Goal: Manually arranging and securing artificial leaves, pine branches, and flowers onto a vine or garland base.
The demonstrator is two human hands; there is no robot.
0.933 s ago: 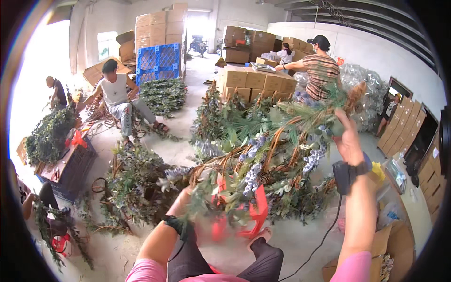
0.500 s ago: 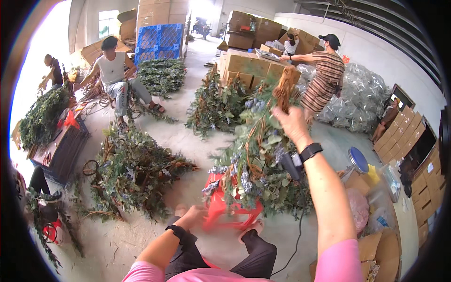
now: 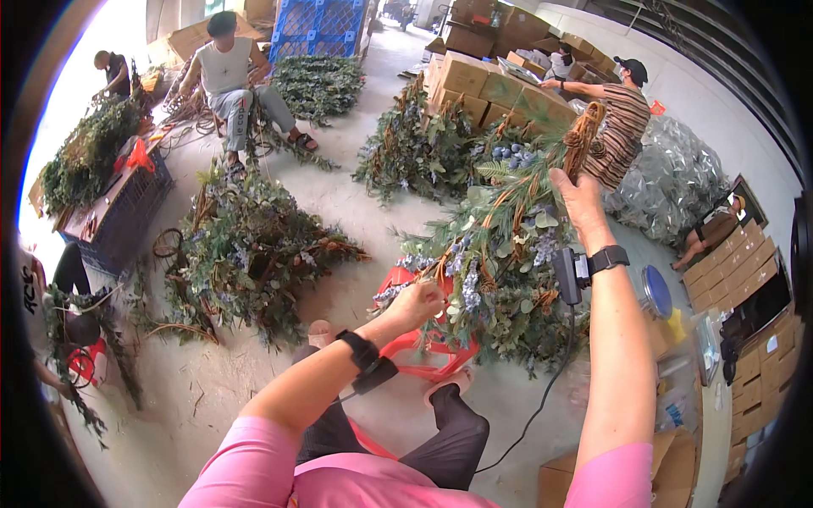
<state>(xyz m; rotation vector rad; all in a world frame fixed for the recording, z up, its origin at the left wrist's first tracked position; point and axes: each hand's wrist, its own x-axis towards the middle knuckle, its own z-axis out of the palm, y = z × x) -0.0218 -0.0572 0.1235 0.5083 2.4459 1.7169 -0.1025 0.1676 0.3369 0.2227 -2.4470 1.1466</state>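
Note:
A large artificial garland (image 3: 517,241) of pine sprigs, eucalyptus leaves, bluish berries and lavender-coloured flowers stands in front of me. At its upper right end is a bundle of brown twigs (image 3: 581,140) with pine cones, and my right hand (image 3: 584,203) is closed round its base. Against the garland's lower left side, my left hand (image 3: 415,306) has its fingers curled together in a pinch. Whatever those fingers hold is too small to make out. Under the greenery, partly covered by it, a red plastic stool (image 3: 428,360) shows between my feet.
More greenery is heaped on the floor at left (image 3: 250,262) and beyond the garland (image 3: 415,144). Several people work around. Cardboard boxes (image 3: 466,76), clear plastic bags (image 3: 677,169) and a blue round stool (image 3: 656,292) stand at right. A black cable (image 3: 538,411) hangs from my right wrist.
My left hand has risen from beside the red stool to the garland's lower left side. The right hand still grips the twig end, now farther right in view. The whole view has shifted.

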